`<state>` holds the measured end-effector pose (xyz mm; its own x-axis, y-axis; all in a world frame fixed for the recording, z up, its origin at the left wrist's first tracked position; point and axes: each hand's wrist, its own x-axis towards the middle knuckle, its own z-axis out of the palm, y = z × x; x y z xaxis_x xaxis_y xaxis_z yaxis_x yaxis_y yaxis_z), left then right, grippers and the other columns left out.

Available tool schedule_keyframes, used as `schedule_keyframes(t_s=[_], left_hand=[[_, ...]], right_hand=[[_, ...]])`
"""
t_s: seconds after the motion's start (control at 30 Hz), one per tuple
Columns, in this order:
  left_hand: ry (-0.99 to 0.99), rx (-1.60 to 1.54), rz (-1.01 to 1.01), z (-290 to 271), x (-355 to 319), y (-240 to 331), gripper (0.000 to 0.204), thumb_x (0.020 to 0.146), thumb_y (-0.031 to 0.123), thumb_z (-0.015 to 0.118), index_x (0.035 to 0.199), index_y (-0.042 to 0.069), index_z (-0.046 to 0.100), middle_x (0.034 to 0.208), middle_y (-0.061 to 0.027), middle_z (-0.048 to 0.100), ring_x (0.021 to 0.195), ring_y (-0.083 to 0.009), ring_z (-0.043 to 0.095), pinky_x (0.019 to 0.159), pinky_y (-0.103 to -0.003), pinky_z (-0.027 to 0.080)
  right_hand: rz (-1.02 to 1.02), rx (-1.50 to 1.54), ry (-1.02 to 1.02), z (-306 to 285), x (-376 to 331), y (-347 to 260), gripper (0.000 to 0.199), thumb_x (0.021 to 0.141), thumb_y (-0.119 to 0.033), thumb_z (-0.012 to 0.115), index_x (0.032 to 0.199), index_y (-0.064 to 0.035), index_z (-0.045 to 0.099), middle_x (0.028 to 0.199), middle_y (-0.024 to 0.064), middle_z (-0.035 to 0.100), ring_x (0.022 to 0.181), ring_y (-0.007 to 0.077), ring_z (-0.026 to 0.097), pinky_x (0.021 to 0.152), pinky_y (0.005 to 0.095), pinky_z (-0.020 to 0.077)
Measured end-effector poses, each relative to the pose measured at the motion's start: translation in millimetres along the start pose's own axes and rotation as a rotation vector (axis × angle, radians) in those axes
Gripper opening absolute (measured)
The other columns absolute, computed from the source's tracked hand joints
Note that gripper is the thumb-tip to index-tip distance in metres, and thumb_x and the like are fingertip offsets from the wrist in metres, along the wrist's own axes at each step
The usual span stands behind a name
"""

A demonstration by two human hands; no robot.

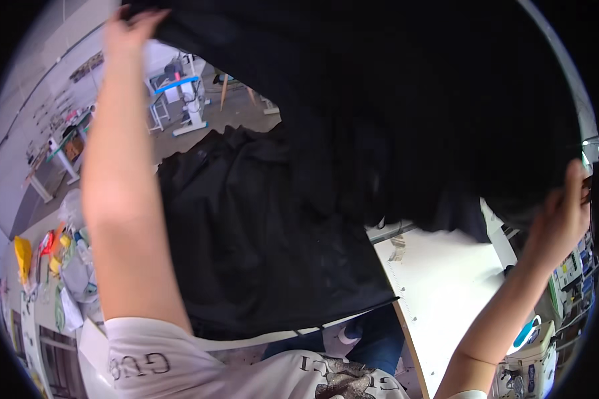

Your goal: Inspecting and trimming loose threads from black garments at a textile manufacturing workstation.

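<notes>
A large piece of black cloth (pixel 406 100) hangs raised between my two outstretched arms and fills the upper part of the head view. My left hand (pixel 134 30), lifted high at the upper left, is closed on one corner of it. At the far right my right hand (pixel 560 216) grips the opposite edge, thumb upward, fingers partly hidden. Below, more black cloth (pixel 259 246) lies in soft folds over the table and reaches its near edge. Whether both stretches belong to one piece I cannot tell. The raised cloth is somewhat blurred.
The white tabletop (pixel 439 286) shows at the right, beside the lying cloth. Plastic bags and colourful packets (pixel 53 253) crowd a surface at the left. Behind stands a sewing table with a blue edge (pixel 180 85). A pale machine (pixel 539 352) sits at the lower right.
</notes>
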<state>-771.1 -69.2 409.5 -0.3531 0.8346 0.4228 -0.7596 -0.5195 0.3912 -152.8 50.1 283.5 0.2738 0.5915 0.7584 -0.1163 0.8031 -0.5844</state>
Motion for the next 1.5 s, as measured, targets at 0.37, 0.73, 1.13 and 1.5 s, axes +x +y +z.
schedule_keyframes(t_s=[0.37,0.73,1.13,1.5], left_hand=[[0.805,0.66,0.907,-125,-360,106,0.013,0.092,0.011,0.05,0.093,0.003,0.06,0.081,-0.0009,0.065,0.075,-0.0098,0.064,0.065,-0.021,0.056],[1.298,0.622,0.583,-258,-439,100,0.02,0.087,0.033,0.064,0.081,0.014,0.065,0.067,0.0063,0.061,0.044,-0.003,0.039,0.036,-0.016,0.03],[1.134,0.711,0.391,-276,-401,77,0.02,0.094,0.018,0.054,0.111,0.009,0.059,0.096,-0.0006,0.064,0.07,-0.0084,0.054,0.065,-0.019,0.053],[0.974,0.815,0.536,-222,-413,72,0.033,0.088,0.005,0.058,0.121,0.01,0.056,0.081,0.0065,0.057,0.061,-0.0031,0.046,0.053,-0.016,0.04]], right_hand=[[0.366,0.119,-1.27,51,-255,63,0.014,0.073,-0.006,0.074,0.081,0.0019,0.066,0.066,0.0092,0.06,0.056,0.0145,0.057,0.051,0.0248,0.0428],[1.367,0.145,-0.97,36,-286,165,0.008,0.083,-0.007,0.065,0.081,-0.0065,0.057,0.061,-0.0059,0.048,0.04,0.0018,0.034,0.037,0.0189,0.0241],[1.253,-0.035,-0.989,40,-312,193,0.006,0.085,-0.006,0.063,0.08,-0.0047,0.06,0.055,-0.0081,0.043,0.039,0.0012,0.033,0.036,0.0189,0.0227],[1.18,0.0,-0.998,27,-319,203,0.007,0.087,-0.009,0.061,0.083,-0.0029,0.061,0.057,-0.0068,0.047,0.039,0.0006,0.034,0.036,0.0176,0.0243]])
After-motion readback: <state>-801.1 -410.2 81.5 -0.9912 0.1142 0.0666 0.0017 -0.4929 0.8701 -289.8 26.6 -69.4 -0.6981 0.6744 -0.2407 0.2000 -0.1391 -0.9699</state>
